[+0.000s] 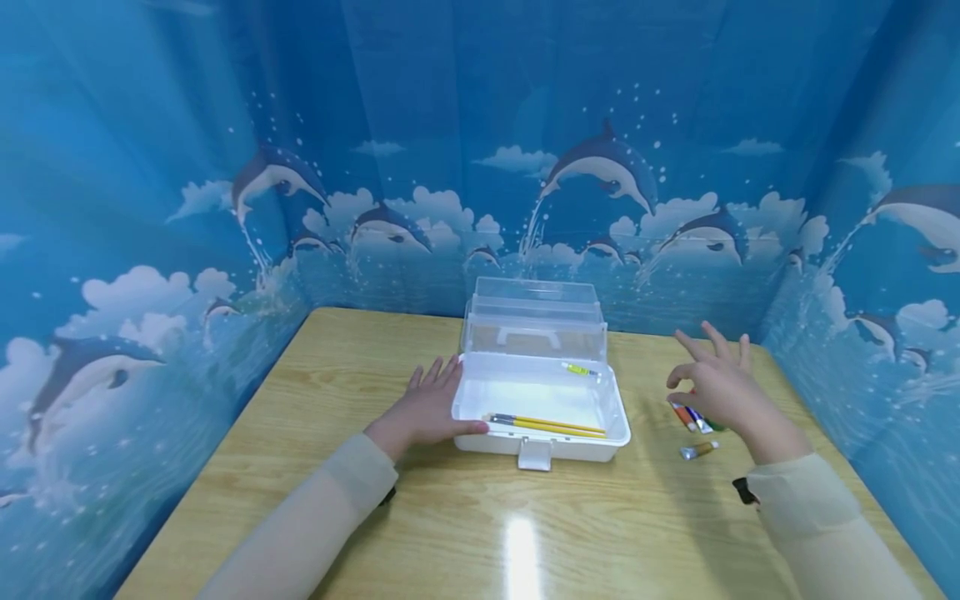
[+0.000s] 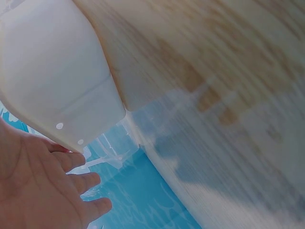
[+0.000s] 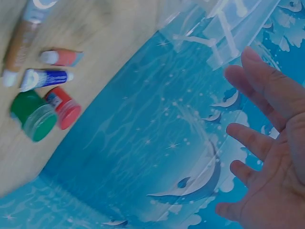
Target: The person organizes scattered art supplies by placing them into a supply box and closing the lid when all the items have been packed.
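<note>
A white plastic box (image 1: 536, 392) stands on the table with its clear lid (image 1: 536, 321) raised at the back. Two yellow-handled paintbrushes (image 1: 555, 425) lie along its front, and a yellow paint tube (image 1: 581, 369) lies at the back right inside. My left hand (image 1: 427, 408) rests with outstretched fingers at the box's left rim. To the right, my right hand (image 1: 716, 387) is raised with fingers spread and nothing in it. Below it lie an orange paint tube (image 3: 62, 57), a blue paint tube (image 3: 46, 78), a brown paint tube (image 1: 699, 451), a green paint jar (image 3: 35, 114) and a red paint jar (image 3: 64, 109).
The wooden table (image 1: 360, 358) reaches back to a blue curtain (image 1: 465, 125) printed with dolphins, which also hangs along both sides. A latch (image 1: 535, 454) sticks out from the box's front.
</note>
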`<state>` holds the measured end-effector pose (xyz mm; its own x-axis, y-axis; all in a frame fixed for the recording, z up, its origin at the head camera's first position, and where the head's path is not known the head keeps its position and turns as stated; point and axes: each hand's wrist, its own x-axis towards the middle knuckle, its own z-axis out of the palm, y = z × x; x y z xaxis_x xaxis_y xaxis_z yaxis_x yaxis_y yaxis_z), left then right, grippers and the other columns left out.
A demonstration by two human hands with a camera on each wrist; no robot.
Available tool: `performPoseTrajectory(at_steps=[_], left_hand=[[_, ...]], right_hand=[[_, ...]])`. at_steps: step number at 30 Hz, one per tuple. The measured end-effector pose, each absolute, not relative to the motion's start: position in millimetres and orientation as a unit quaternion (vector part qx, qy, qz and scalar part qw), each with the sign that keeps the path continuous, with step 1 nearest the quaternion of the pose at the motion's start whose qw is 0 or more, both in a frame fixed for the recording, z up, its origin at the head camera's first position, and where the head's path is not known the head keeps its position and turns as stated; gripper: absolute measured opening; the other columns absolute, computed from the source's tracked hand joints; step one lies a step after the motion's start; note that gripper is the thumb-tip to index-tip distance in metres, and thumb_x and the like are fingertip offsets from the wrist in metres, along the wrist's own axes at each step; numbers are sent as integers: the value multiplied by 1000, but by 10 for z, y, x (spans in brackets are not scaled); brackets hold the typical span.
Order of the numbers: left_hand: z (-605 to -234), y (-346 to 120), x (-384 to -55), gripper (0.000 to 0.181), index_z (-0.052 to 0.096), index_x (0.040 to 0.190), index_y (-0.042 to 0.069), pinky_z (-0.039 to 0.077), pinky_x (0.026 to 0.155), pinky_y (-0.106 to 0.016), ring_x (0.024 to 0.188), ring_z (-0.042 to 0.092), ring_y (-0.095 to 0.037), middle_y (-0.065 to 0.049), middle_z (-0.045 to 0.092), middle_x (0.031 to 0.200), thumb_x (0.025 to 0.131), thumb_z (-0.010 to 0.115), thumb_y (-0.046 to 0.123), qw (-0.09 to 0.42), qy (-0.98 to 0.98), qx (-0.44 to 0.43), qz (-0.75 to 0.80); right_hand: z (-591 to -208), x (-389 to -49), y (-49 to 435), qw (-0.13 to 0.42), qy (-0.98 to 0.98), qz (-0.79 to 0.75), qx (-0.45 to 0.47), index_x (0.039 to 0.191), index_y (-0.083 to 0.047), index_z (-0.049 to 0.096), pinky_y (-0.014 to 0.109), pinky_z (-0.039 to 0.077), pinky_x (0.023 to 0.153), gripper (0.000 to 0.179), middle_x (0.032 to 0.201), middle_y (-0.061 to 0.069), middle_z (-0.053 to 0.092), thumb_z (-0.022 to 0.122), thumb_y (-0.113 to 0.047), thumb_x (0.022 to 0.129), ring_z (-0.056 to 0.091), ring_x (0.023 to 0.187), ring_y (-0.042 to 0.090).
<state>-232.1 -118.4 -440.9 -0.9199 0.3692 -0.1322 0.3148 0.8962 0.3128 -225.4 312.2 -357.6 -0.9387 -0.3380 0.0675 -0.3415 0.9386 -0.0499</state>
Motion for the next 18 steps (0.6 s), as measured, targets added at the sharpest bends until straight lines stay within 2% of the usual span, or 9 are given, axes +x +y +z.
performPoseTrajectory(at_steps=[7, 13, 18], left_hand=[[-4403, -1188, -2322, 125, 1, 160, 8, -5, 121, -53, 153, -5, -31, -7, -2, 168, 77, 47, 90, 94, 969, 177, 144], [-4413, -1187, -2326, 126, 2, 161, 8, -5, 121, -52, 153, -5, -31, -7, -2, 168, 76, 47, 90, 96, 969, 178, 145], [-4419, -1177, -2328, 126, 2, 161, 9, -5, 121, -52, 153, -5, -31, -7, -2, 168, 75, 46, 91, 98, 969, 173, 144]], right_hand=[[-3688, -2200, 3306, 24, -983, 38, 179, 92, -19, 78, 78, -18, 102, 13, 154, 32, 30, 84, -21, 80, -3, 146, 55], [-3794, -2160, 3420, 13, -984, 48, 170, 87, -23, 77, 78, -19, 102, 13, 154, 34, 28, 85, -21, 77, -5, 146, 55], [-3893, -2144, 3511, -2, -985, 55, 165, 90, -24, 78, 74, -24, 102, 17, 155, 33, 25, 87, -24, 75, -11, 146, 54]])
